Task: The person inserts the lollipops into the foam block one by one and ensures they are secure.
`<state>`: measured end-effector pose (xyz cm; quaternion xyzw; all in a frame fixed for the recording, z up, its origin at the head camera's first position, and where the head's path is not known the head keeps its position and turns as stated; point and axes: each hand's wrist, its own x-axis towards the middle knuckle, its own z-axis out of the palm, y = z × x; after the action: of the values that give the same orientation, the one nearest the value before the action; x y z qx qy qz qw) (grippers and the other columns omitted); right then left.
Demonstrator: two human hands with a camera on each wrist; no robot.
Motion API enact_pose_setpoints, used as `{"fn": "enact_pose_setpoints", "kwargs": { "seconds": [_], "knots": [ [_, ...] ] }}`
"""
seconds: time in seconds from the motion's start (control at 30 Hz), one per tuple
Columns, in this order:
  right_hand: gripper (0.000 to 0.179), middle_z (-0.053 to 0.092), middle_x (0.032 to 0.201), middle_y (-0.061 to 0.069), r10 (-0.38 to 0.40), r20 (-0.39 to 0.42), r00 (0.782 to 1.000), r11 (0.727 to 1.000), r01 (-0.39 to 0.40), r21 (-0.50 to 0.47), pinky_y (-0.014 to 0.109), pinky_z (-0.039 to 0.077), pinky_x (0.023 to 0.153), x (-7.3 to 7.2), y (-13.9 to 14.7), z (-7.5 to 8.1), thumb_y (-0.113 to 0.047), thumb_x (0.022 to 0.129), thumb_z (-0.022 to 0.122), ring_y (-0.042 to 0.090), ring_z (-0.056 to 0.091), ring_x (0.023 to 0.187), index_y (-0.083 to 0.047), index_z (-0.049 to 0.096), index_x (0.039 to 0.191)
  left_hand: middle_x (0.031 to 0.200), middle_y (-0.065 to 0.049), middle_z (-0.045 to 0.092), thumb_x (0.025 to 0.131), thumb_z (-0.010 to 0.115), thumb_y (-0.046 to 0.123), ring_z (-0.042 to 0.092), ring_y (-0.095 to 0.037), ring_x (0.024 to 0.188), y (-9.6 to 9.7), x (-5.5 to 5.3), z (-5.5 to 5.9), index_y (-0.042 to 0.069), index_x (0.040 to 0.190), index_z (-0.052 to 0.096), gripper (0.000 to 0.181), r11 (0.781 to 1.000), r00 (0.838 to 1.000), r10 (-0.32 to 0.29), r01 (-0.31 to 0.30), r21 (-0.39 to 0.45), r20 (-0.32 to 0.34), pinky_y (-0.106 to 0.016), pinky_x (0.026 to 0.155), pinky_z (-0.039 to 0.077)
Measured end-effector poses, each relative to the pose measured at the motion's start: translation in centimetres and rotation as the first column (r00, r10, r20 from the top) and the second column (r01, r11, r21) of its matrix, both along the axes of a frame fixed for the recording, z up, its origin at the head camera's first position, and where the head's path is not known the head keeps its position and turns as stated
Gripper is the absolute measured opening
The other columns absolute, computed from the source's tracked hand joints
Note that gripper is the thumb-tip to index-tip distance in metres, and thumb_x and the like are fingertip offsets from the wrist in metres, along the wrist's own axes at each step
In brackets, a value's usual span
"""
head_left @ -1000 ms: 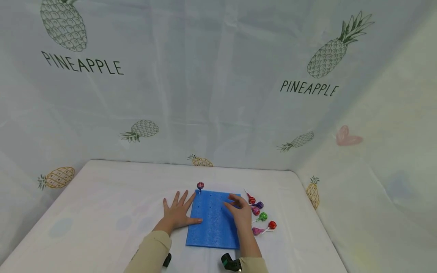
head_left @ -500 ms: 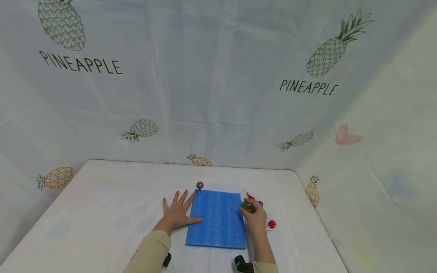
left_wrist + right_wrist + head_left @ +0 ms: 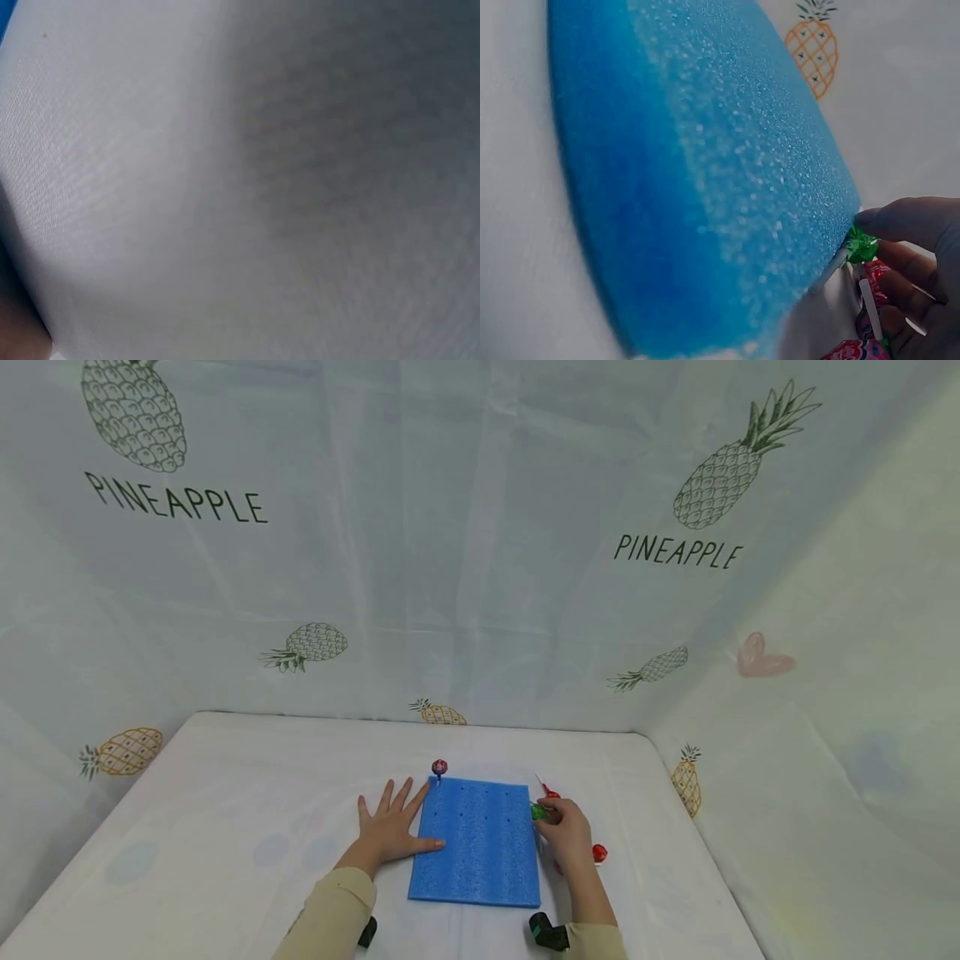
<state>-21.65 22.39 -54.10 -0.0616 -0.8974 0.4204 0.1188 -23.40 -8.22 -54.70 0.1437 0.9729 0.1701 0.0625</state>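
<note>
Since the frame of a second ago, we see that the right hand has moved off the blue board to just beyond its right edge; the left hand has stayed put, fingers spread on the white cloth and thumb across the board's left edge. We see the right thumb and fingertips pinched together on a green lollipop, whose white stick slants toward the board's edge; the left hand is wide apart and grips nothing. We can read PINEAPPLE twice in dark capitals on the backdrop, beside drawn fruit (the upper-left pineapple is cut by the frame's top); a pink wrapper bears pale marks too blurred for us to read. We lose most of the loose sweets behind the right hand, though a red lollipop peeks out; a dark-wrapped lollipop stands at the board's far left corner; in the left wrist view we make out only blurred pale cloth, a sliver of blue and some cut-off skin.
</note>
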Motion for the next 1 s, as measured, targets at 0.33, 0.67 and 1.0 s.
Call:
{"fn": "enact_pose_setpoints", "kwargs": {
  "seconds": [0.33,0.67,1.0],
  "knots": [
    [0.025,0.066,0.096,0.01,-0.034,0.025,0.999,0.996,0.032,0.08,0.042,0.052,0.074,-0.6,-0.3,-0.2,0.001,0.076,0.077,0.025,0.061,0.086,-0.003,0.074,0.1,0.161,-0.011,0.019,0.07,0.059,0.082,0.007,-0.042,0.146,0.1,-0.3,-0.7,0.025,0.156,0.026,0.108,1.0,1.0,0.01,-0.01,-0.016,0.002,-0.077,0.102,-0.002],
    [0.021,0.066,0.096,0.008,-0.096,0.034,0.995,0.994,0.094,0.049,0.042,0.052,0.076,-1.0,-0.5,-0.8,0.001,0.079,0.077,0.023,0.061,0.086,-0.005,0.074,0.099,0.161,-0.011,0.018,0.07,0.056,0.084,0.005,-0.042,0.146,0.0,-0.6,-1.1,0.024,0.156,0.024,0.11,0.999,1.0,0.014,-0.014,-0.03,0.006,-0.075,0.102,-0.006],
    [0.024,0.064,0.093,0.007,-0.119,-0.021,0.993,0.993,0.12,0.021,0.036,0.05,0.07,-0.9,-0.4,-0.4,-0.001,0.078,0.078,0.022,0.058,0.083,-0.004,0.074,0.102,0.162,-0.01,0.016,0.068,0.056,0.086,0.003,-0.041,0.146,-0.1,-0.9,-2.1,0.026,0.156,0.024,0.111,1.0,1.0,0.022,-0.022,-0.01,-0.008,-0.075,0.102,-0.008]
  ]
}}
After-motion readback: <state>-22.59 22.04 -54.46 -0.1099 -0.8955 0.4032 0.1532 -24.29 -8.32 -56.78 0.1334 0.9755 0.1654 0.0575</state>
